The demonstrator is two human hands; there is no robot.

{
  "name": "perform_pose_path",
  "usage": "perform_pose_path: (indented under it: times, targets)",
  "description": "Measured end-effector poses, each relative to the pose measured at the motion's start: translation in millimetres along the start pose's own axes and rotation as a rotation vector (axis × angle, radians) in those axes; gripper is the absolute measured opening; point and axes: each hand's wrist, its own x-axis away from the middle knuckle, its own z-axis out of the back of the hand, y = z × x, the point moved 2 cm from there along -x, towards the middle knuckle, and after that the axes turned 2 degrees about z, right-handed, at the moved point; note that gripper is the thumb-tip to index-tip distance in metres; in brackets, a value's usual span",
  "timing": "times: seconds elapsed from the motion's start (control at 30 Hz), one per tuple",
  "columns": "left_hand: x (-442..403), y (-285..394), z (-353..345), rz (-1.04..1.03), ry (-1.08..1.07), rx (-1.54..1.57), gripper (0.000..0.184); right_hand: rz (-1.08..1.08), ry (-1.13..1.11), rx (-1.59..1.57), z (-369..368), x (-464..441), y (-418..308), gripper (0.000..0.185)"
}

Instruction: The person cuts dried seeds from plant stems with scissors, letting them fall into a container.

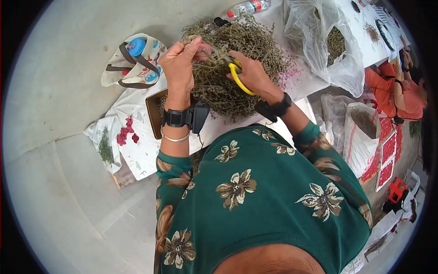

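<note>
My left hand [180, 66] is closed with its fingertips pinched on a dried plant sprig [212, 55], raised over the heap. My right hand [255, 75] grips yellow-handled scissors [239, 81], their blades close to the sprig and partly hidden by it. Whether the blades touch the stem I cannot tell. Beneath both hands spreads a large pile of dried greenish-brown plants [255, 41] on a white-covered table [299, 86]. A brown container [154, 114] stands beside my left wrist, partly covered by my arm.
A tote bag [148, 64] with a blue-lidded bottle [136, 47] sits at left. Dark pink flowers [125, 132] lie below it. At upper right is a clear plastic bag [315, 55] of dried plants, near a plastic bottle [248, 7]. Another person [397, 93] sits at far right, beside a white sack [360, 141].
</note>
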Motion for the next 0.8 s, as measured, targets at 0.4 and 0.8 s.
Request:
perform_pose_path:
  times: [0.4,0.8]
  targets:
    - [-10,-2,8,-0.097,0.103,0.014,0.015,-0.138,-0.017,0.313,-15,-20,37,0.026]
    - [-24,-56,67,0.246,0.086,0.279,0.026,-0.231,0.092,-0.211,3,-7,66,0.037]
